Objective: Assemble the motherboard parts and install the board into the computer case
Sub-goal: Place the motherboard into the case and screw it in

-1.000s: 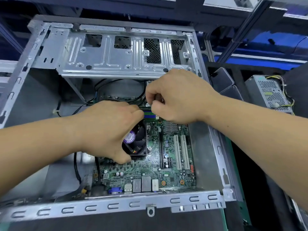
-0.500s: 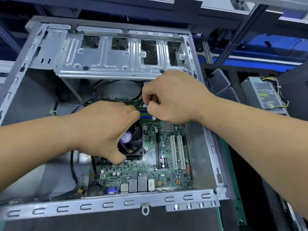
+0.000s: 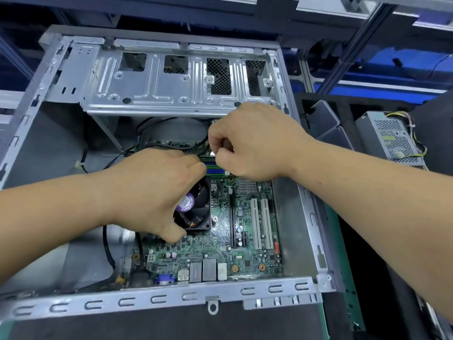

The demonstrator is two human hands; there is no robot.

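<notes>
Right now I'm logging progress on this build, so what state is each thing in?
Motherboard: lying inside the case.
Computer case: side open, lying flat.
CPU fan: mounted on the board, partly under the left hand.
Memory slots: between both hands; stick seating unclear.
Left hand: fingers curled at the slots.
Right hand: pinching something small; unclear what.
Power supply: outside the case.

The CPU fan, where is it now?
In the head view the CPU fan sits on the motherboard, left of the white slots, partly under the left hand.

Single head cam, looks fwd and down, close over the open computer case (image 3: 171,299) interior.
</notes>
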